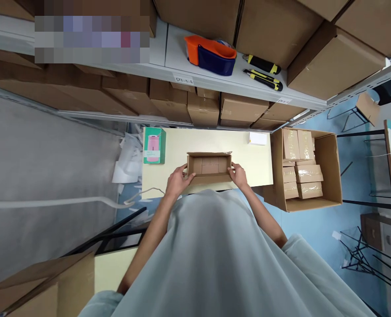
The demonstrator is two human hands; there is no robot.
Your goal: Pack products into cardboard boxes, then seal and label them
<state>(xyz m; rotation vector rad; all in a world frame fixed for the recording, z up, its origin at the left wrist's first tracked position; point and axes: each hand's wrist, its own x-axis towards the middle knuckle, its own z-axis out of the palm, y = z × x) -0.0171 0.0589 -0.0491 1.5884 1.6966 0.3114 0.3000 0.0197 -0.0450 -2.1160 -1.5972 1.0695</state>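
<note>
A small open cardboard box [210, 178] sits on the pale yellow table [175, 143] in front of me, its inside showing bare. My left hand [179, 179] grips its left end, thumb at the near corner. At the right end, my right hand [238, 174] holds the box with the thumb over the rim. A green box with a pink picture [154, 145] stands at the table's left side. Toward the back right of the table lies a small white box [258, 138].
Right of the table, a large open carton [329, 165] holds several taped small boxes [309, 173]. On the shelf [175, 53] above are an orange and blue tape dispenser [212, 55] and two utility knives [264, 72]. White plastic wrapping [129, 158] lies at the left.
</note>
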